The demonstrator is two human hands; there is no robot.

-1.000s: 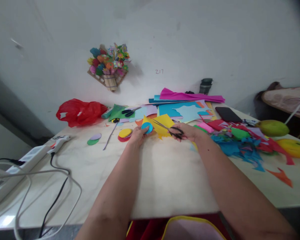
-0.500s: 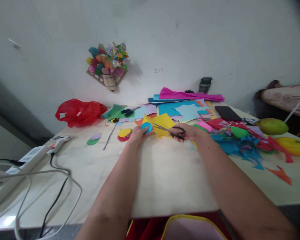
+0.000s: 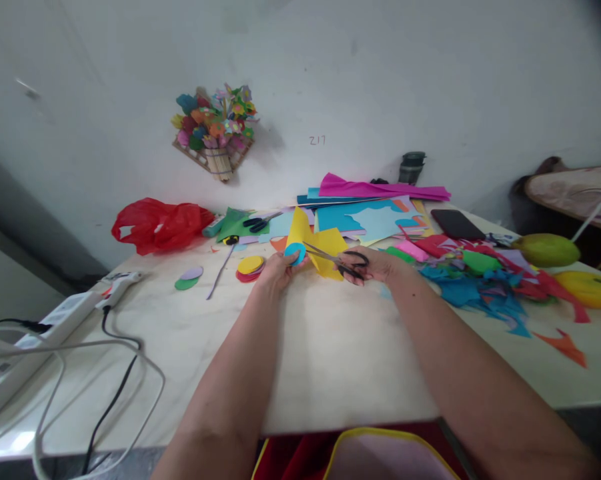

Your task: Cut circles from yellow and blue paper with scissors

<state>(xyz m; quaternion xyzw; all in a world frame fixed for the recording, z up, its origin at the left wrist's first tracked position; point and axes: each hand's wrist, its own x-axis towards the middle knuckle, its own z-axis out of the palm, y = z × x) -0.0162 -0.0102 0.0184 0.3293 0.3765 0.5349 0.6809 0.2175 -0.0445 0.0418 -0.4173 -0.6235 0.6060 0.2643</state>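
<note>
My left hand pinches a blue paper circle against a yellow sheet of paper, held just above the pale table. My right hand grips black-handled scissors, fingers through the loops. The blades point left and meet the yellow sheet beside the blue circle. A stack of cut circles, yellow on red, lies just left of my left hand.
Coloured paper sheets, a second pair of scissors and a red plastic bag lie at the back. Paper scraps, a phone and mangoes sit right. A power strip and cables lie left.
The yellow sheet has tilted upward, its upper corner now standing higher behind the blue circle. The scissors stay at its edge; both hands have barely shifted.
</note>
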